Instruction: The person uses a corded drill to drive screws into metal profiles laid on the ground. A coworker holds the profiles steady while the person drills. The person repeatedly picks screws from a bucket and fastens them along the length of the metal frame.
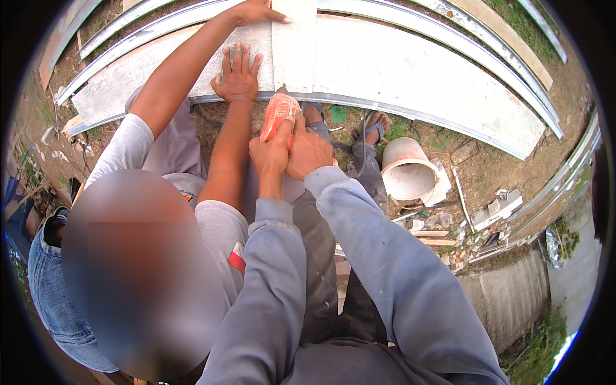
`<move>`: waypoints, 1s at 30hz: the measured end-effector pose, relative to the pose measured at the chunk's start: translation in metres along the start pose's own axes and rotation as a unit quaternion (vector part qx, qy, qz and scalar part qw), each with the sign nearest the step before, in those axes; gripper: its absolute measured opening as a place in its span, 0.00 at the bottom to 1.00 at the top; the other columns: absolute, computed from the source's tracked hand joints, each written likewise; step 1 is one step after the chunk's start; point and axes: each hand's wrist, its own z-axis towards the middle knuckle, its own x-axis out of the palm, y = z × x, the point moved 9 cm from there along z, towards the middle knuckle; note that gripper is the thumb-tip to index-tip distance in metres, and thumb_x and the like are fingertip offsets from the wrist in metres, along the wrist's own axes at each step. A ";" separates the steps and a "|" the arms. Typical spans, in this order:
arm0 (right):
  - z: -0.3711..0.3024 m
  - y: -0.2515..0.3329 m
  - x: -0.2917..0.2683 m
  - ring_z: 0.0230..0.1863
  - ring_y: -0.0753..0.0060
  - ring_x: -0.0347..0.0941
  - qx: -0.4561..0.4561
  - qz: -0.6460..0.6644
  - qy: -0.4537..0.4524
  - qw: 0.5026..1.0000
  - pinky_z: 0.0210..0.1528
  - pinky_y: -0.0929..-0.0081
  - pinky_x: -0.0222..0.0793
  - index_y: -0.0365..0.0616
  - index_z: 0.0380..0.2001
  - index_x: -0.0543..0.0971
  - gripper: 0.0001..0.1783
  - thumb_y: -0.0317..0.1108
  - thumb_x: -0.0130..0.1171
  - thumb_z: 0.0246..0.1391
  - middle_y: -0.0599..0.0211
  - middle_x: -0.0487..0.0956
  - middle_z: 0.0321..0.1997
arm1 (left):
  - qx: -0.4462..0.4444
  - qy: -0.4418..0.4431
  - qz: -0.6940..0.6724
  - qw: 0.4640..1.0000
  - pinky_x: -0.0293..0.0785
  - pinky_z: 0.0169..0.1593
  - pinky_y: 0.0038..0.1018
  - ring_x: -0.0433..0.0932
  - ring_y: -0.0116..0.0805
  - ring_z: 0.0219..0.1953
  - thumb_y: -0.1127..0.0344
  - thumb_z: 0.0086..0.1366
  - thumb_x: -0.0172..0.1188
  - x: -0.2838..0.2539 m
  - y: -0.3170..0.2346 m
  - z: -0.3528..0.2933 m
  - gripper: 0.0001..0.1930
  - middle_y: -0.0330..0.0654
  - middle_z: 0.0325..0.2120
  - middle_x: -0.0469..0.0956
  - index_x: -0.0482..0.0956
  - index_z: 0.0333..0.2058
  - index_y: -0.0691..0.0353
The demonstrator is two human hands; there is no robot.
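Both my hands grip an orange power tool [280,115], its dark tip at the near edge of a pale board strip [294,58]. I cannot make out what kind of tool it is. My left hand [269,156] is closed round its left side, and my right hand [309,153] wraps the rear from the right. The strip lies crosswise over a long pale board [410,61]. A co-worker in a grey shirt presses one spread hand [239,74] on the long board, left of the tool. Their other hand [256,11] rests at the strip's left edge, farther off.
Metal channels [443,45] run along and beneath the boards. A whitish bucket [409,170] lies tipped on the ground at right. Beyond it are scraps and rubble [455,237]. My sandalled foot [373,128] stands close to the board's near edge. The co-worker crouches at my left.
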 end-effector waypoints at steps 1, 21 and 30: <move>-0.002 -0.003 -0.001 0.53 0.37 0.76 0.007 0.009 -0.003 1.000 0.51 0.48 0.75 0.37 0.70 0.54 0.47 0.41 0.63 0.51 0.41 0.79 0.53 | 0.019 -0.004 0.023 1.000 0.77 0.39 0.36 0.82 0.36 0.31 0.48 0.52 0.71 0.000 -0.007 -0.005 0.28 0.53 0.29 0.85 0.86 0.36 0.74; -0.410 -0.331 -0.092 0.56 0.62 0.74 0.175 0.358 -0.151 0.905 0.59 0.69 0.69 0.36 0.67 0.63 0.49 0.17 0.58 0.33 0.57 0.76 0.56 | 0.112 0.511 -0.103 0.846 0.61 0.30 0.22 0.63 0.20 0.24 0.65 0.71 0.47 0.131 0.082 -0.394 0.12 0.31 0.21 0.67 0.77 0.43 0.65; -0.490 -0.343 -0.078 0.58 0.43 0.77 0.061 0.111 -0.136 0.983 0.59 0.58 0.71 0.39 0.68 0.61 0.50 0.25 0.64 0.36 0.43 0.80 0.54 | 0.137 0.619 -0.181 0.752 0.64 0.24 0.19 0.67 0.20 0.17 0.60 0.75 0.56 0.070 0.050 -0.515 0.12 0.39 0.25 0.80 0.75 0.46 0.64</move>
